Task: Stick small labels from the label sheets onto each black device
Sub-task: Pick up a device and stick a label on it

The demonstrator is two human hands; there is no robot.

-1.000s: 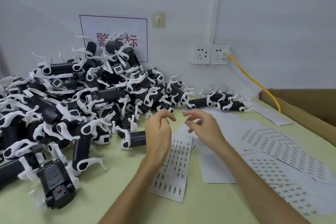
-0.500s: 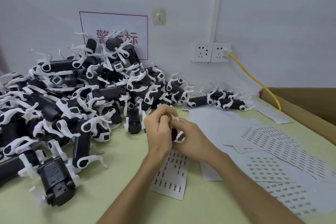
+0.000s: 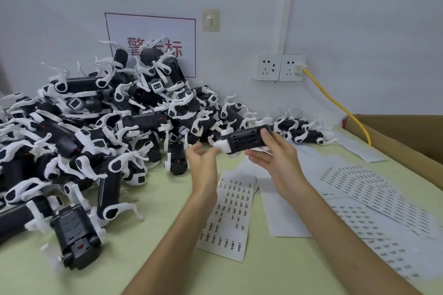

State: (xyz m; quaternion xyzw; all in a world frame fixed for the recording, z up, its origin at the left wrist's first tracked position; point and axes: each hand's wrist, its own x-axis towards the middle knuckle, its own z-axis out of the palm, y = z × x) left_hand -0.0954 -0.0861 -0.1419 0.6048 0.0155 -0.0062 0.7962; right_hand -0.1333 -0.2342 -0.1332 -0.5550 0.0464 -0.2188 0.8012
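My right hand [image 3: 275, 159] holds a black device with white parts [image 3: 244, 140] above the table, fingers over its right end and thumb beneath. My left hand [image 3: 203, 163] hovers just left of it, fingers loosely spread and holding nothing. Below the hands lies a label sheet [image 3: 231, 213] with rows of small printed labels. More label sheets [image 3: 364, 189] are spread to the right. A big pile of black devices [image 3: 100, 127] with white arms fills the left side against the wall.
A small group of devices [image 3: 302, 132] lies at the back right near the wall. A yellow cable [image 3: 335, 103] runs from the wall sockets [image 3: 279, 67] down behind a cardboard box [image 3: 402, 141] at the right edge. One device [image 3: 76, 237] lies near the front left.
Both hands were together over the label sheet working at a device. Now the right hand has lifted the device up and to the right, and the left hand has let go and opened.
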